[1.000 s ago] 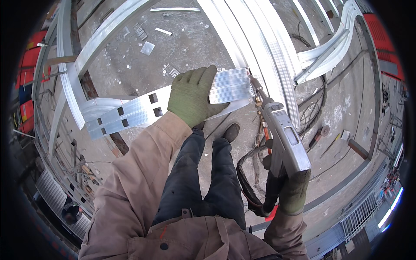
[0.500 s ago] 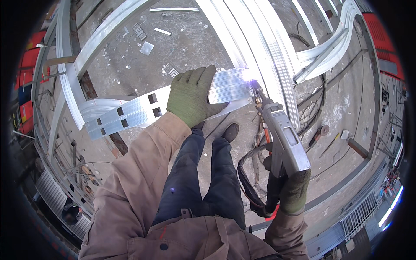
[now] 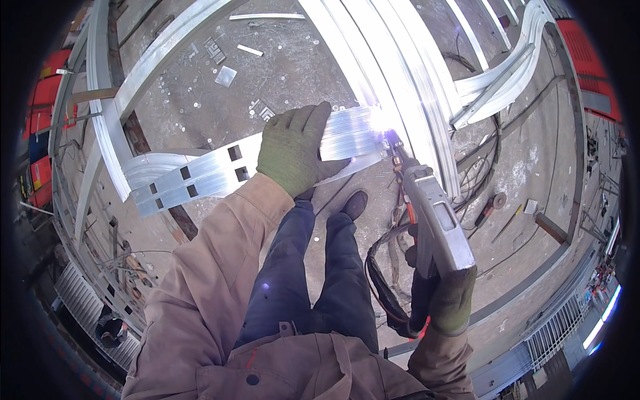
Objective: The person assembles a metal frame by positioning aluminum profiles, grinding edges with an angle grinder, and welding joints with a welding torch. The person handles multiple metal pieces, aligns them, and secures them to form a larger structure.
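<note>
My left hand [image 3: 291,148], in a green knit glove, lies across a ribbed aluminium plank [image 3: 352,132] and grips it, thumb spread toward the near edge. Square holes run through the plank's left part. In my right hand [image 3: 453,303], also gloved, is a welding gun [image 3: 440,217] with a grey metal body; its grip is partly hidden by my fingers. The gun's tip points at the plank's right end, where it meets a long bright aluminium beam [image 3: 417,87]. A white-violet arc glares there and hides the joint.
Black cables [image 3: 380,287] loop below the gun and along the floor to its right. An angle grinder [image 3: 491,208] lies on the floor at the right. Curved aluminium frame members [image 3: 180,43] stand at the left. Metal offcuts [image 3: 225,75] and small discs litter the floor.
The welding gun has shifted slightly left, and its tip and the bright arc have crept toward me along the joint. My left hand and the plank stay in place.
</note>
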Demonstrator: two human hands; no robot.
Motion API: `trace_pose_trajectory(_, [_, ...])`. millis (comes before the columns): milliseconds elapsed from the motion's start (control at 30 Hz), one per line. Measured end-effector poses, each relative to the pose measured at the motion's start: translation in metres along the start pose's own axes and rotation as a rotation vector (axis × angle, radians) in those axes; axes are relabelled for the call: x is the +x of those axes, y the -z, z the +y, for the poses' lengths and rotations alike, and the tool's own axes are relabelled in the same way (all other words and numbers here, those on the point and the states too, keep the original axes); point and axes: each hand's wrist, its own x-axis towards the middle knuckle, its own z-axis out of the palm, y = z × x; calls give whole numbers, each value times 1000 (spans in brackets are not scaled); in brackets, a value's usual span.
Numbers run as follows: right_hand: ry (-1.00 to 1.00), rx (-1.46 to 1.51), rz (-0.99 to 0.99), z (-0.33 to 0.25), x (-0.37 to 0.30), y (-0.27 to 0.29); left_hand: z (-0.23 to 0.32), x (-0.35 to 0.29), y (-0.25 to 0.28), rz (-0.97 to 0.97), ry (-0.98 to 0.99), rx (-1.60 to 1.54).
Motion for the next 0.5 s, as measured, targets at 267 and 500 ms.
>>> trace_pose_trajectory(267, [-88, 159, 90, 4, -15, 1, -2, 0, 1, 20, -9, 0])
trace_pose_trajectory(500, [33, 85, 46, 13, 10, -2, -2, -1, -3, 55, -29, -15])
